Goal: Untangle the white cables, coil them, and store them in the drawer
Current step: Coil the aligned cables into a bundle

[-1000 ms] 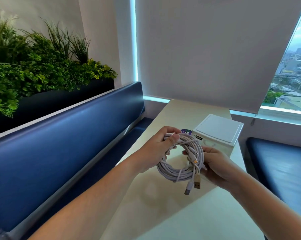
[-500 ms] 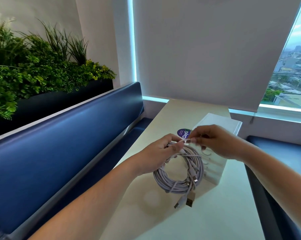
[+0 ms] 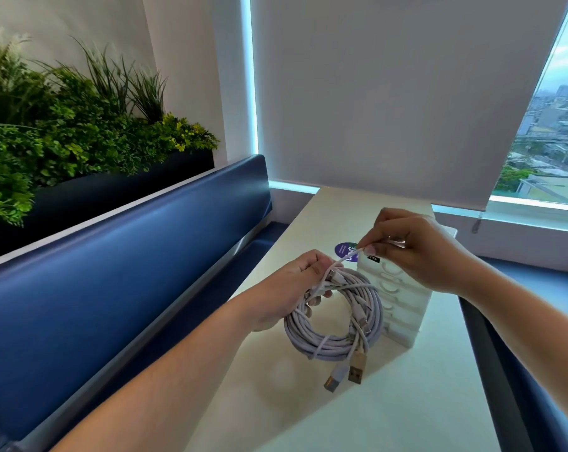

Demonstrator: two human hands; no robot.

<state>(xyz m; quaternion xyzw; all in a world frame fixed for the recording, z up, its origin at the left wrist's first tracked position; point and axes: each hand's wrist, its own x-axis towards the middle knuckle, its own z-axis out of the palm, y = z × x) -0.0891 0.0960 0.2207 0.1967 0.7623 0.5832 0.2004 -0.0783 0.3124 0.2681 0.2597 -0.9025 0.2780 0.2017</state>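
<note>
Since a second ago the right hand (image 3: 416, 252) had left the right side of the bundle, where it had been cupping it from below, and gone up above the top. It was now pinching a thin white cable end (image 3: 344, 258) between thumb and fingertip, with that strand drawn a bit further up and to the right than half a second back. Everything else had pretty much stayed put.

Nearest the camera, both forearms reached out over the pale cream tabletop (image 3: 406, 402). Two metal USB plugs (image 3: 348, 375) dangled off the near side of the round coil of white cables (image 3: 335, 324), which was held up just above the table, not in any drawer yet. A thin strand was wrapped around the coil's near side. The left hand (image 3: 295, 288) gripped the coil's upper left part, fingers curled through the middle and round the strands.

Just right of the coil and behind it stood the small white plastic drawer unit (image 3: 403, 308), a stack of little drawers with curved pulls, all looking closed. Couldn't tell whether the coil actually touched it. A round purple sticker (image 3: 344, 251) lay on the table just beyond the left hand, partly hidden by the pinched strand.

Left of the table ran the dark blue padded bench back (image 3: 113, 272), with green leafy plants in a black planter (image 3: 64, 135) above it. On the right sat another dark blue seat cushion (image 3: 537, 305). At the far end hung the pale grey roller blind (image 3: 406, 93), and past its right edge the window (image 3: 550, 141) showed city buildings.
</note>
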